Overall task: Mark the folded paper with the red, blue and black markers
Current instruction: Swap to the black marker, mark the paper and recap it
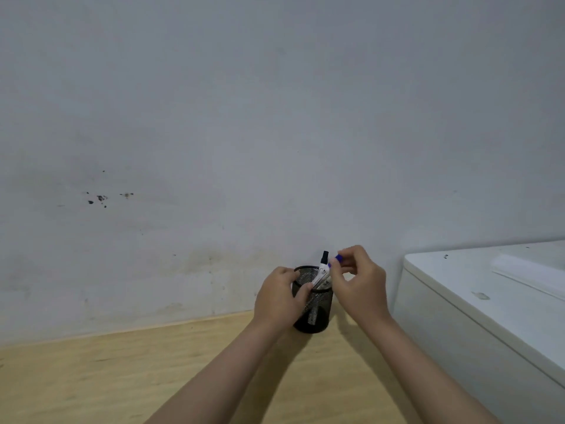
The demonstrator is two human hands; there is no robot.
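A black mesh pen cup (318,313) stands on the wooden table against the wall. My left hand (279,296) grips its left side and rim. A black-capped marker (323,264) sticks up out of the cup. My right hand (359,281) pinches the blue cap end of a blue marker (337,259) just above the cup's right rim; its white barrel slants down into the cup. No red marker shows. A pale sheet, possibly the paper (529,275), lies on the white unit at the right.
The wooden table (122,377) spreads across the bottom left. A stained white wall (244,133) rises directly behind the cup. A white cabinet-like unit (477,325) stands at the right, higher than the table.
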